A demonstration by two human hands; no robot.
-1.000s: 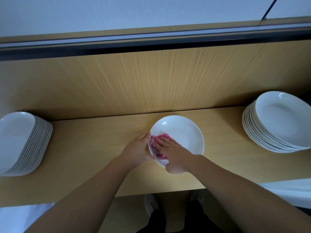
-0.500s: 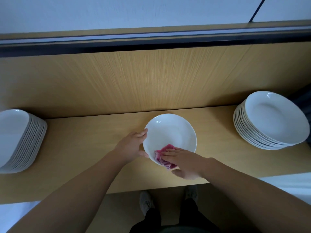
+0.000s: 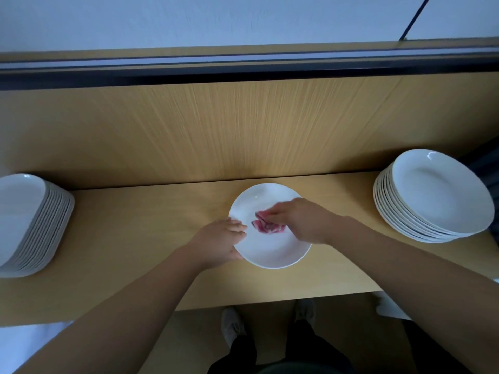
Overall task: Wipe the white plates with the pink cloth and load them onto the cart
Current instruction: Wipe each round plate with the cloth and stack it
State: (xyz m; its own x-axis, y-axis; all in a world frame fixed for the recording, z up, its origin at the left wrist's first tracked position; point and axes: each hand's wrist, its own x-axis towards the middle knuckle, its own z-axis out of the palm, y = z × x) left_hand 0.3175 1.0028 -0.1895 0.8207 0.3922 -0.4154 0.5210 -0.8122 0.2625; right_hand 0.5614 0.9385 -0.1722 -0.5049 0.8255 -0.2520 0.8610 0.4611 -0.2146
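On the worktop (image 3: 135, 238), the left hand (image 3: 220, 242) grips a plate (image 3: 270, 252) by its rim; the right hand (image 3: 299, 220) pinches the cloth (image 3: 267, 227) inside it.

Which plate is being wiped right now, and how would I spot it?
On the long wooden counter, look between the left plate stack and the right plate stack. One white plate lies there alone, the left hand gripping its rim and the right hand holding a pink cloth inside it; no other plate is single or touched.
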